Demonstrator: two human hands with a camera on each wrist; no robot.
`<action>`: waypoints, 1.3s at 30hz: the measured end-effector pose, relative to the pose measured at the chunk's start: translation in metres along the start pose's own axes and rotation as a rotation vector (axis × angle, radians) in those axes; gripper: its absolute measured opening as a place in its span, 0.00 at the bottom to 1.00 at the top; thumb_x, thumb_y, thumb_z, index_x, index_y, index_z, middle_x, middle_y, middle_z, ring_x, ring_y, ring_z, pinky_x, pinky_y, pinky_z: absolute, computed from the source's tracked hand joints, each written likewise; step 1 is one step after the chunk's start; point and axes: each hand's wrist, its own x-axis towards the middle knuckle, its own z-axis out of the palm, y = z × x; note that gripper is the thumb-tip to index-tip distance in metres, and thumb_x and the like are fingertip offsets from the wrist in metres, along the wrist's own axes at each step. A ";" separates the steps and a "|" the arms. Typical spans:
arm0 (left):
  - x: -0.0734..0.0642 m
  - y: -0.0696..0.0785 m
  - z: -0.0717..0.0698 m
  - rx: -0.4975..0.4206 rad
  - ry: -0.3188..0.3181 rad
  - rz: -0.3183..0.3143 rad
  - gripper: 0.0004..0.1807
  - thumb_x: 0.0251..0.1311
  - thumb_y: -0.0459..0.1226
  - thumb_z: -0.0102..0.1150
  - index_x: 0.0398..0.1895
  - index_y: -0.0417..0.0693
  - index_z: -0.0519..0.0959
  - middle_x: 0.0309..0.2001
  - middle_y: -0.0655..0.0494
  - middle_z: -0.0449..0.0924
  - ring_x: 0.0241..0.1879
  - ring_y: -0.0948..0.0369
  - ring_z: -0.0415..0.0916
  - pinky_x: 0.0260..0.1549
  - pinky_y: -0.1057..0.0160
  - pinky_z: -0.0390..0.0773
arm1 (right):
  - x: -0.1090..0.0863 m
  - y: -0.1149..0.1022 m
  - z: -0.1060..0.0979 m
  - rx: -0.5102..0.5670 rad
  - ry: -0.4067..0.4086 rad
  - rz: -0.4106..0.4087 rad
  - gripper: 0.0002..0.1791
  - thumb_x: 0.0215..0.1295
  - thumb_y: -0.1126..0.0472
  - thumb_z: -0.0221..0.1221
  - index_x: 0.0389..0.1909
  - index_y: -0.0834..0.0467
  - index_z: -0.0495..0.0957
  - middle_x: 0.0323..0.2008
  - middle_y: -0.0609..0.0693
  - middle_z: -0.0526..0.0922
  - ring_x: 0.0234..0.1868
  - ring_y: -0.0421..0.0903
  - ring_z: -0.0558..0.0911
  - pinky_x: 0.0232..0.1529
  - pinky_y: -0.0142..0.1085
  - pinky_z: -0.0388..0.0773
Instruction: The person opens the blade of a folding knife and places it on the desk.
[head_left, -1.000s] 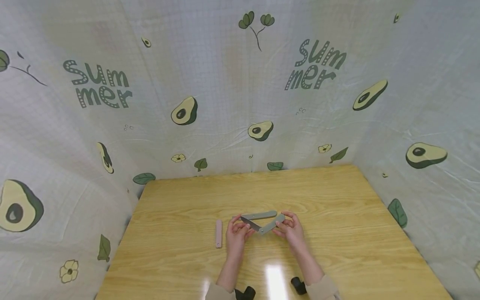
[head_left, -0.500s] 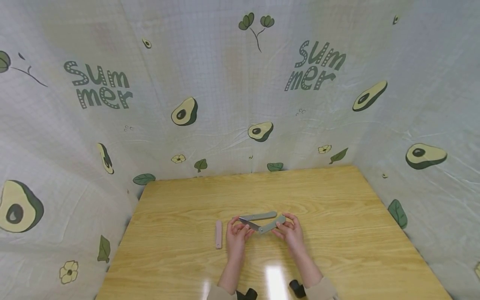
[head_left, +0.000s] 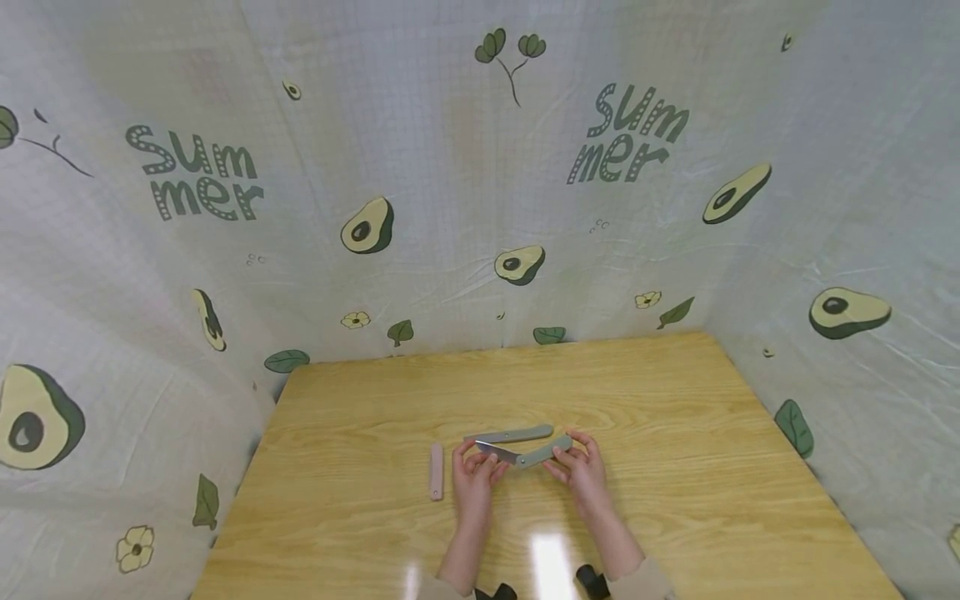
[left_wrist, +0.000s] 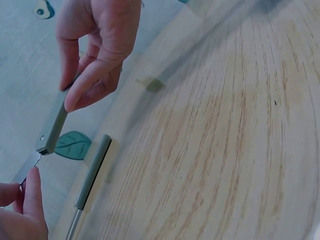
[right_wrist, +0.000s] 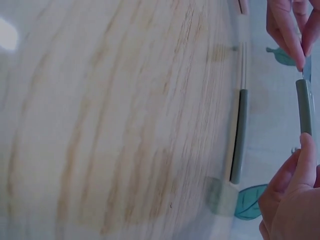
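Head view: folding knife [head_left: 522,461] at the lower centre of the frame, its blade [head_left: 501,453] swung wider from the handle [head_left: 545,451] than a second ago
Left hand [head_left: 474,483] pinches the blade between thumb and fingers; right hand [head_left: 586,477] grips the handle's far end; a second grey-green utensil [head_left: 521,434] lies just above the knife on the wooden table [head_left: 675,450], and a pink piece [head_left: 437,473] left of the left hand, both where they lay

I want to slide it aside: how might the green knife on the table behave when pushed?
The lying knife will likely slide, not roll, since it lies flat. Its blade may swing: the held knife, which looks alike, bends at its rivet.
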 end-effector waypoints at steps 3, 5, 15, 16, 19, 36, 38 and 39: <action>-0.002 -0.001 0.001 -0.015 0.005 0.027 0.29 0.61 0.21 0.52 0.65 0.32 0.55 0.39 0.45 0.68 0.35 0.58 0.79 0.45 0.58 0.85 | 0.000 0.002 0.000 0.008 0.010 -0.006 0.27 0.69 0.75 0.50 0.65 0.67 0.52 0.42 0.54 0.73 0.39 0.41 0.81 0.49 0.37 0.84; -0.004 -0.001 0.002 -0.030 0.008 0.041 0.29 0.61 0.21 0.53 0.64 0.31 0.55 0.39 0.45 0.68 0.35 0.59 0.79 0.44 0.58 0.85 | -0.001 0.002 0.000 0.008 0.013 -0.011 0.27 0.70 0.75 0.50 0.66 0.67 0.52 0.42 0.54 0.73 0.39 0.41 0.81 0.49 0.37 0.84; -0.009 -0.003 0.006 -0.074 0.016 0.053 0.29 0.62 0.22 0.52 0.63 0.32 0.53 0.41 0.44 0.67 0.40 0.58 0.79 0.48 0.58 0.84 | -0.004 0.004 0.003 0.045 0.037 -0.012 0.25 0.72 0.72 0.49 0.65 0.65 0.52 0.39 0.50 0.73 0.38 0.40 0.82 0.50 0.36 0.83; -0.009 -0.003 0.006 -0.074 0.013 0.055 0.29 0.63 0.22 0.52 0.63 0.32 0.52 0.41 0.44 0.67 0.40 0.57 0.79 0.48 0.58 0.84 | -0.004 0.004 0.003 0.048 0.040 -0.012 0.25 0.72 0.72 0.49 0.65 0.65 0.51 0.39 0.50 0.73 0.38 0.40 0.82 0.51 0.36 0.83; -0.010 -0.003 0.007 -0.079 0.005 0.055 0.29 0.64 0.22 0.50 0.64 0.32 0.51 0.42 0.42 0.66 0.43 0.55 0.79 0.51 0.57 0.82 | -0.005 0.005 0.003 0.056 0.048 -0.014 0.26 0.72 0.73 0.49 0.66 0.65 0.50 0.39 0.50 0.72 0.38 0.40 0.83 0.51 0.36 0.83; -0.014 -0.009 0.010 -0.110 0.053 0.072 0.28 0.64 0.22 0.49 0.63 0.33 0.50 0.43 0.41 0.66 0.44 0.54 0.78 0.53 0.56 0.81 | -0.006 0.014 0.004 0.124 0.086 -0.025 0.26 0.73 0.71 0.48 0.66 0.65 0.48 0.45 0.54 0.71 0.41 0.41 0.80 0.55 0.39 0.80; -0.014 -0.009 0.011 -0.117 0.060 0.069 0.28 0.64 0.21 0.49 0.63 0.33 0.50 0.42 0.42 0.66 0.45 0.53 0.77 0.53 0.55 0.80 | -0.006 0.014 0.005 0.135 0.088 -0.026 0.26 0.73 0.71 0.48 0.65 0.64 0.48 0.45 0.54 0.70 0.41 0.41 0.80 0.56 0.40 0.80; -0.015 -0.009 0.011 -0.117 0.063 0.073 0.28 0.64 0.21 0.49 0.63 0.33 0.50 0.42 0.42 0.66 0.45 0.52 0.77 0.53 0.55 0.80 | -0.006 0.014 0.005 0.140 0.093 -0.026 0.26 0.73 0.71 0.48 0.65 0.64 0.48 0.45 0.53 0.71 0.41 0.41 0.80 0.56 0.41 0.80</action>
